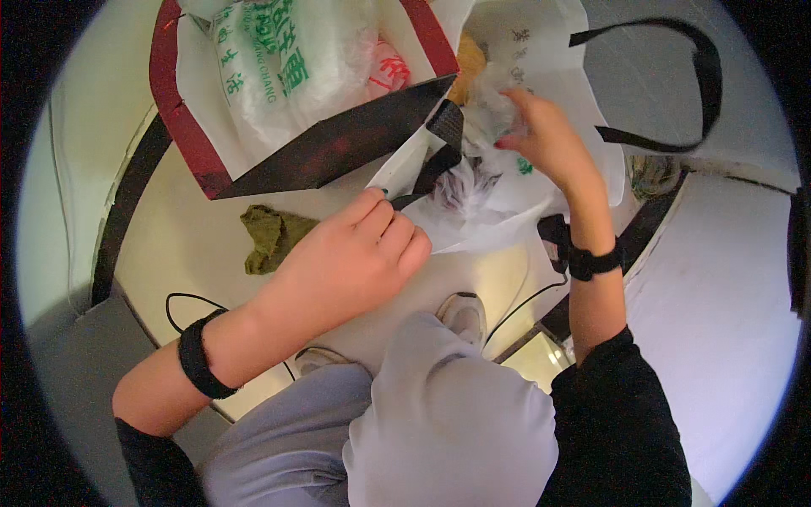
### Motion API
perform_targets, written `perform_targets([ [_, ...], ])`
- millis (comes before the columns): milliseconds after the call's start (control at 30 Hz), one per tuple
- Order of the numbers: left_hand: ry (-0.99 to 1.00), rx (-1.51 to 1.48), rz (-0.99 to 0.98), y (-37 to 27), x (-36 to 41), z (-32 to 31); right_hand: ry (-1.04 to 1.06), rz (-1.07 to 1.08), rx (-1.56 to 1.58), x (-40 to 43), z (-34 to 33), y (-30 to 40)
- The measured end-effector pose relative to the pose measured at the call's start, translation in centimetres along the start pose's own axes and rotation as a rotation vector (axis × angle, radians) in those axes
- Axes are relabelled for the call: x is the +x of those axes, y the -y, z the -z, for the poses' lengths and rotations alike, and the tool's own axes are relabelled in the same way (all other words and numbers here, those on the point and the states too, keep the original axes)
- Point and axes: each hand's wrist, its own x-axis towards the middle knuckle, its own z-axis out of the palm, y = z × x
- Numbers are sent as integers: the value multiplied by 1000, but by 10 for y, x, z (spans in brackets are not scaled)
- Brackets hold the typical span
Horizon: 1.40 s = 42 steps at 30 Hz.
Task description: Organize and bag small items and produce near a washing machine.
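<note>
My left hand (374, 244) pinches the near rim of a white bag (567, 82) with black webbing handles. My right hand (548, 139) reaches into that bag from the right. Its thumb and forefinger are apart around crinkled clear plastic (500, 104); whether they grip it is hard to see. Below the fingers, inside the bag, lies a knotted clear plastic bag (466, 190) with dark contents. Something tan (470, 66) shows deeper in the white bag, partly hidden by plastic.
A red-rimmed carry bag (168, 82) stands at upper left, holding a clear plastic bag (304, 70) with green print. A crumpled olive cloth-like piece (272, 237) lies on the pale floor (190, 241). A black cable (526, 298) and a black adapter (553, 241) are near my feet.
</note>
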Motion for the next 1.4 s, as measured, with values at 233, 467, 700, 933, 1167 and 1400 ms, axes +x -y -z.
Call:
perform_targets([
  [233, -17, -109, 59, 17, -7, -2, -272, -417, 118, -27, 75, 24],
  [467, -19, -348, 57, 25, -13, 0, -479, -375, 459, -22, 163, 31],
  [700, -277, -974, 180, 18, -26, 18, -715, 28, 385, -8, 246, 62],
  [933, -333, -2261, 377, 0, -84, 23, -318, 340, 1041, 12, 192, 150],
  [1167, -82, -1829, 535, -44, -145, -14, 928, 252, 1485, 24, 123, 225],
  [1400, -392, -893, 629, -91, -202, -21, 1077, 334, 809, -5, 19, 281],
])
